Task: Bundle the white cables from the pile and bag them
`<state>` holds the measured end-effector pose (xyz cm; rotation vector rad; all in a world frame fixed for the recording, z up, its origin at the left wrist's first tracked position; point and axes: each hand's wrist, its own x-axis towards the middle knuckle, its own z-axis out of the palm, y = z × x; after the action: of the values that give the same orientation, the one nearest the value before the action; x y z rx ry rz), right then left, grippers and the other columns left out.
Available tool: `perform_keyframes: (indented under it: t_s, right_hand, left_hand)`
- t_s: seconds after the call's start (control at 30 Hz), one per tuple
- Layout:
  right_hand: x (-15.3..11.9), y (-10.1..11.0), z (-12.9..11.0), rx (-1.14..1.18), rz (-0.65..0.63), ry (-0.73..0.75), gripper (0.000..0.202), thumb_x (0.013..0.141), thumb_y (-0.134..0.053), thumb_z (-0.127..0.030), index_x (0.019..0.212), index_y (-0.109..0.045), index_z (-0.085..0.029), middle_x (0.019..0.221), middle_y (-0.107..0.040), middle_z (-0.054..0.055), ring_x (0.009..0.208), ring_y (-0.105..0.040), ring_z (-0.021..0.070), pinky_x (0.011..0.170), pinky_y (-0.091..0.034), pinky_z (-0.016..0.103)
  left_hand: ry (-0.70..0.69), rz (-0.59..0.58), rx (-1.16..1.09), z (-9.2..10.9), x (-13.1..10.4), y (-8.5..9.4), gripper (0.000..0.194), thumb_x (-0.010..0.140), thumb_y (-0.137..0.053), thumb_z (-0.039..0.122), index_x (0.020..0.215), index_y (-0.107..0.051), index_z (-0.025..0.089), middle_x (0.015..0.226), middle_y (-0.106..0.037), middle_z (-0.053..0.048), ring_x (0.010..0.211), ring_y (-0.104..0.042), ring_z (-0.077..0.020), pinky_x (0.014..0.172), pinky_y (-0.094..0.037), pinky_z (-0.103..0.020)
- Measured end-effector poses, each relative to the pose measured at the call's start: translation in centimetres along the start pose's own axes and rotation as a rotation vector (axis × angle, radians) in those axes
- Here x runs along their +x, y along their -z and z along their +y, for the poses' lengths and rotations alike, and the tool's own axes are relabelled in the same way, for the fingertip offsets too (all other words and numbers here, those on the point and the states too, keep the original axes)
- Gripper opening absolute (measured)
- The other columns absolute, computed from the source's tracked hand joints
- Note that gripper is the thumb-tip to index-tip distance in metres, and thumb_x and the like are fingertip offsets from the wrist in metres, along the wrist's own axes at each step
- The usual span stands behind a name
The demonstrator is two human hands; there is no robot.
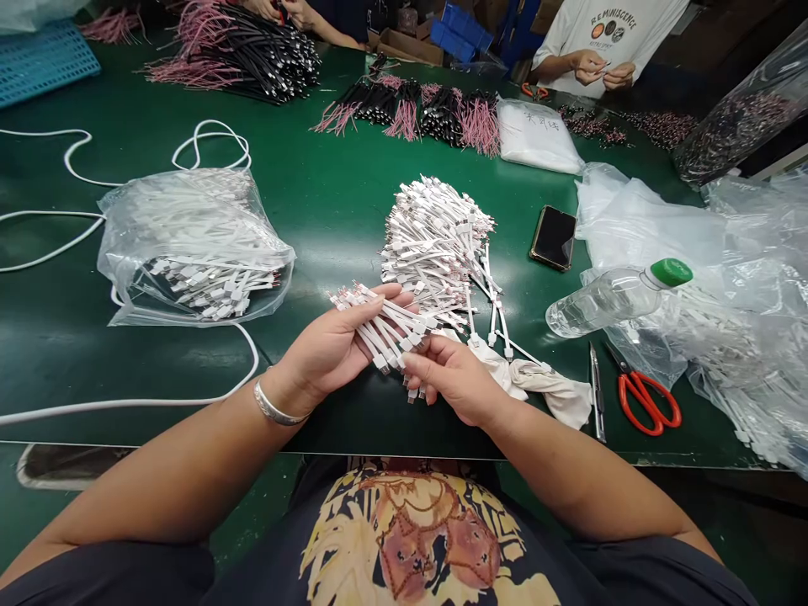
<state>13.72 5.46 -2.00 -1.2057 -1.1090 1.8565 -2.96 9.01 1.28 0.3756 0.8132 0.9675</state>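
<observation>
A bundle of short white cables (pixel 386 326) with small connectors lies across my left hand (pixel 334 341), thumb resting on top. My right hand (pixel 451 370) closes its thumb and fingers on the connector ends of the same bundle. Just beyond my hands a large pile of similar white cables (pixel 433 236) sits on the green table (pixel 328 219), with a few loose ones at its right side. To the left stands a clear plastic bag (pixel 189 244) filled with more white cables.
A phone (pixel 554 238), bottle (pixel 609 299), white cloth (pixel 555 391), silver cutter (pixel 597 394) and red-handled scissors (pixel 644 396) lie right, near plastic bags (pixel 656 219). Black and pink cable bundles (pixel 252 55) and two other people's hands are across the table. A white cord (pixel 145 404) runs left.
</observation>
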Motion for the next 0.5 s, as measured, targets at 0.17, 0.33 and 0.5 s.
perform_keyframes:
  t_s: [0.17, 0.33, 0.5]
  right_hand:
    - [-0.23, 0.02, 0.11, -0.099, -0.060, -0.010, 0.028, 0.076, -0.066, -0.042, 0.078, -0.061, -0.015, 0.073, -0.062, 0.001, 0.059, -0.058, 0.0088, 0.042, -0.042, 0.016]
    - [-0.14, -0.06, 0.08, -0.099, -0.035, 0.005, 0.030, 0.078, -0.064, -0.044, 0.078, -0.060, -0.015, 0.075, -0.063, 0.002, 0.058, -0.057, 0.0082, 0.043, -0.044, 0.016]
    - [-0.07, -0.63, 0.17, -0.024, -0.140, -0.101, 0.033, 0.075, -0.066, -0.045, 0.087, -0.062, -0.014, 0.081, -0.066, 0.004, 0.063, -0.062, 0.0107, 0.042, -0.045, 0.016]
  left_hand:
    - [-0.015, 0.004, 0.011, 0.12, -0.02, -0.05, 0.023, 0.086, -0.050, 0.014, 0.102, -0.066, 0.013, 0.103, -0.070, -0.009, 0.093, -0.066, -0.0186, 0.090, -0.052, -0.033]
    - [-0.013, 0.006, 0.011, 0.18, -0.05, -0.06, 0.023, 0.086, -0.051, 0.014, 0.103, -0.066, 0.013, 0.105, -0.070, -0.009, 0.096, -0.065, -0.0193, 0.094, -0.049, -0.036]
    - [-0.001, -0.007, 0.002, -0.07, -0.04, -0.08, 0.024, 0.084, -0.054, 0.015, 0.104, -0.066, 0.014, 0.109, -0.069, -0.009, 0.102, -0.064, -0.0218, 0.101, -0.044, -0.040]
